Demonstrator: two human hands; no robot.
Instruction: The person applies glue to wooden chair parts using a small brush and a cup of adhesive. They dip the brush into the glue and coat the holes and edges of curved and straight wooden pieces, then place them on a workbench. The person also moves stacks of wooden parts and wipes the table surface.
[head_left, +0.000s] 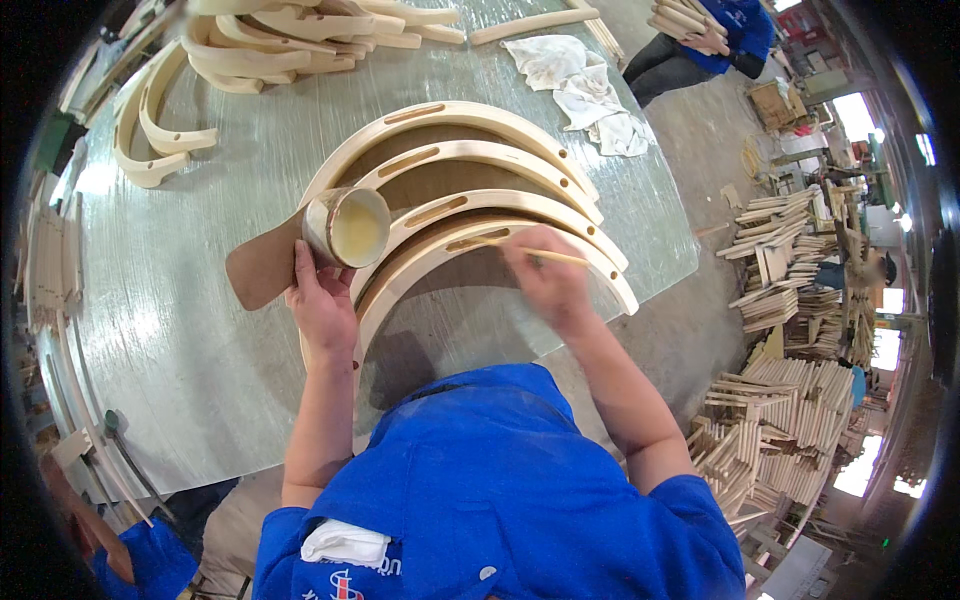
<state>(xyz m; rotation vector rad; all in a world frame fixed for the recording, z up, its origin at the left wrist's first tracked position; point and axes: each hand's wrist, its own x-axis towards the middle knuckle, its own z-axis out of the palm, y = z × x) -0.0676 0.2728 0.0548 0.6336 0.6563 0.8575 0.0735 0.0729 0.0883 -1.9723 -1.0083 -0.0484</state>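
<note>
My left hand (325, 310) is closed round a cup (318, 232) of pale yellowish liquid, held over the left ends of several curved wooden pieces. Thin and light-coloured, a stick (558, 257) sits in the closed fingers of my right hand (550, 280), which is somewhat blurred. The stick's tip is at the slot of the nearest curved wooden piece (415, 275); whether it touches the wood I cannot tell. Behind that piece the others lie nested, each with a long slot and small holes near the right end. A brown flat piece with a rounded end (262, 268) shows beside the cup.
More curved wooden pieces (250, 55) are piled at the table's far left. White rags (575, 85) lie near the far right edge of the film-covered table (200, 370). Another person (735, 30) carries wooden sticks beyond it; stacked wood (770, 420) stands at right.
</note>
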